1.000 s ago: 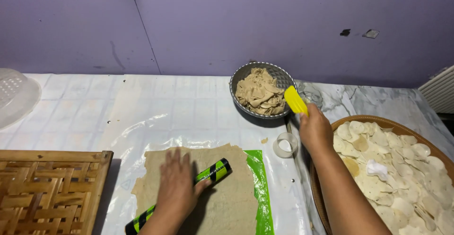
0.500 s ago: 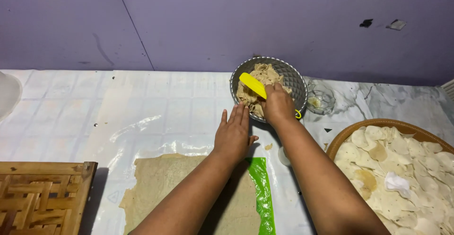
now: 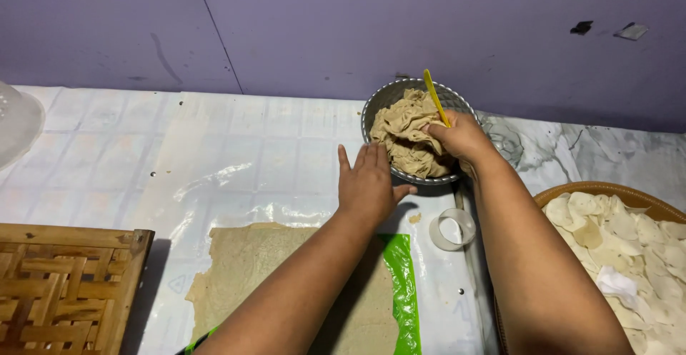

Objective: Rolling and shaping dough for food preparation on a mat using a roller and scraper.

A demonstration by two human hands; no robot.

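We see a round grey metal bowl [image 3: 386, 101] standing upright on the plastic-covered counter by the purple wall, heaped with a crumpled, folded mass of tan dough [image 3: 407, 130], and a thin yellow plastic scraper [image 3: 433, 94] tilted upright in that dough.

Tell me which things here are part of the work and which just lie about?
In use: metal bowl of dough, yellow scraper in right hand, left hand against bowl, rolled sheet.
Lying about: ring cutter, woven tray, basket of rounds.

One metal bowl [image 3: 379, 108]; one yellow scraper [image 3: 433, 94]; one ring cutter [image 3: 452, 228]; two hands [image 3: 368, 183].
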